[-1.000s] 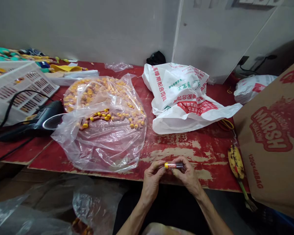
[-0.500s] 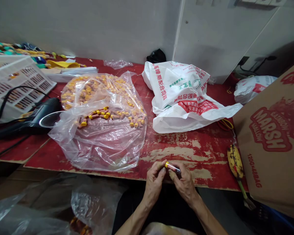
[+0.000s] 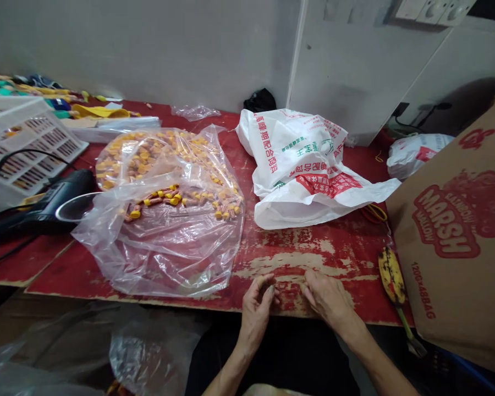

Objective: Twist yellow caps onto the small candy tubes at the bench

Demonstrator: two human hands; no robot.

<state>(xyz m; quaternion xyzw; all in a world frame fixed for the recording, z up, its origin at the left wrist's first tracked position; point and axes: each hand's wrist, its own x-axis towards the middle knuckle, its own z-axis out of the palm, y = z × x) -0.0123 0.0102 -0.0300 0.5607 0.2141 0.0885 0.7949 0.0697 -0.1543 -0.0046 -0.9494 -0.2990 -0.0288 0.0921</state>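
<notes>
My left hand (image 3: 257, 308) is over the red table's front edge. Its fingers are curled loosely, with a gap to the thumb, and nothing shows between them. A short distance to its right, my right hand (image 3: 326, 296) is closed with its back turned up; whatever its fingers may hold is hidden. Left of my hands lies a clear plastic bag (image 3: 169, 269) holding many small yellow-capped, pinkish-brown pieces (image 3: 136, 159). Beyond my hands sits a crumpled white printed sack (image 3: 299, 159), its mouth turned toward me.
A dark heat gun (image 3: 66, 198) with a cable lies beside a white slotted basket (image 3: 28, 143) at the left. On the right stand a cardboard carton (image 3: 454, 236) and a spotted banana (image 3: 391, 275). More clear plastic (image 3: 144, 352) lies below the table at lower left.
My hands have moved apart, the right one going rightward and turning its back up. The dark, yellow-capped tube they held between them is out of sight. The view has shifted slightly.
</notes>
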